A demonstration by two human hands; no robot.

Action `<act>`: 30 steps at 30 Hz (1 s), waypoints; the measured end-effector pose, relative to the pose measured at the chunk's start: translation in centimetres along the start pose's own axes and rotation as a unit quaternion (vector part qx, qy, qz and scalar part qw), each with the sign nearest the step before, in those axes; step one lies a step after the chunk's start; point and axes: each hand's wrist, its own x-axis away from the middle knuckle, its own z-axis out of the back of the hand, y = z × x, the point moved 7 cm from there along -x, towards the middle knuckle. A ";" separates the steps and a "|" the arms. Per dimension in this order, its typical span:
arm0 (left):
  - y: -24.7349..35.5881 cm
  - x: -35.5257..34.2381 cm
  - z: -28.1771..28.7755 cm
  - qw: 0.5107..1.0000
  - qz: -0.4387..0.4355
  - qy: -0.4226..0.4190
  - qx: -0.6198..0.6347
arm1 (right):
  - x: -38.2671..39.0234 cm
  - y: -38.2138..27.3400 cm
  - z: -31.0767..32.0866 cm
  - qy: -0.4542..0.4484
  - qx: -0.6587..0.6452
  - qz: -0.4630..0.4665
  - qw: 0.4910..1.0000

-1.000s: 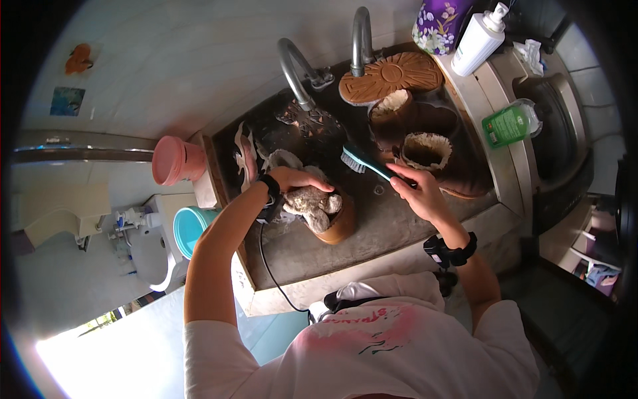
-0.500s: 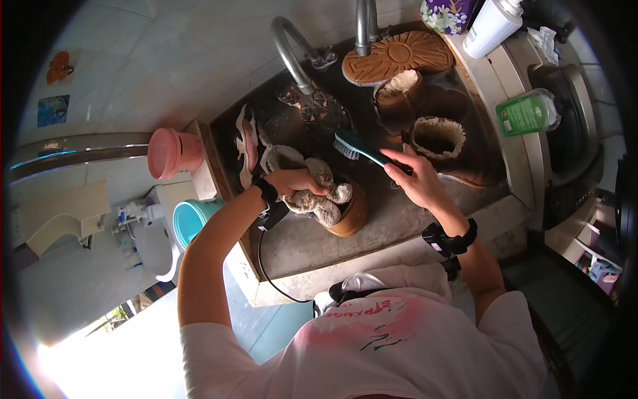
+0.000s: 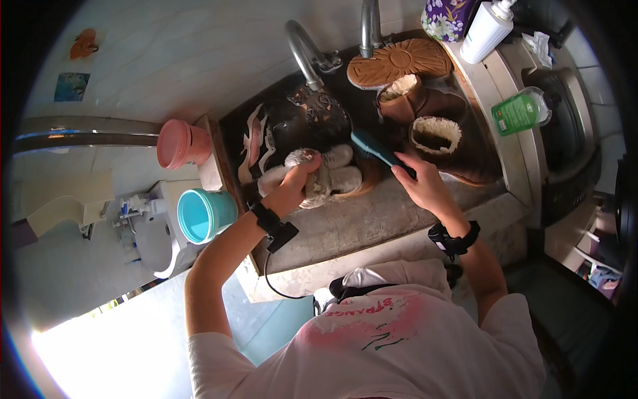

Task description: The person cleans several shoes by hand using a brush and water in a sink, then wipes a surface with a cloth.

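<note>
My left hand [image 3: 291, 193] is closed on a fluffy grey-white slipper [image 3: 345, 179] with a brown sole, low over the sink's grey floor. Thick woolly straps stick out around my fingers, and part of the sole shows to the right. In my right hand [image 3: 420, 185] is a scrubbing brush [image 3: 373, 147] with a teal back and dark handle, angled toward the slipper. Its bristles are turned from view. Behind the brush head lies a dark wet thing with cut-out straps [image 3: 322, 113]. To its left, pale pinkish strappy footwear [image 3: 255, 141] leans at the sink's side.
Two fleece-lined brown boots [image 3: 435, 135] and a brown patterned sole [image 3: 402, 61] occupy the right and back. Two metal taps [image 3: 302, 50] hang over the sink. A pink bucket [image 3: 181, 144], turquoise bucket [image 3: 207, 214], green bottle [image 3: 522, 113] and white pump bottle [image 3: 487, 32] line the edges.
My left hand has turned the slipper, so its straps face up and the sole shows less. The brush has rolled over, hiding its bristles, and its head is nearer the slipper.
</note>
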 end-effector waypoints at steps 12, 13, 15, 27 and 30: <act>1.9 4.1 0.5 0.921 -0.192 -0.071 0.332 | -0.7 -0.2 -2.3 -0.065 0.339 0.021 0.938; 2.0 4.4 0.5 0.920 -0.194 -0.071 0.333 | -0.7 -0.3 -2.6 -0.066 0.341 0.023 0.938; 1.9 5.1 0.3 0.906 -0.160 -0.078 0.384 | -0.5 0.3 -3.8 -0.103 0.357 0.020 0.928; 0.6 4.6 -1.1 0.883 -0.198 -0.140 0.402 | 0.9 -6.1 -1.9 0.058 0.232 0.174 0.955; 0.1 3.7 -0.3 0.872 -0.205 -0.149 0.420 | 1.8 -8.8 -3.3 0.013 0.250 0.178 0.952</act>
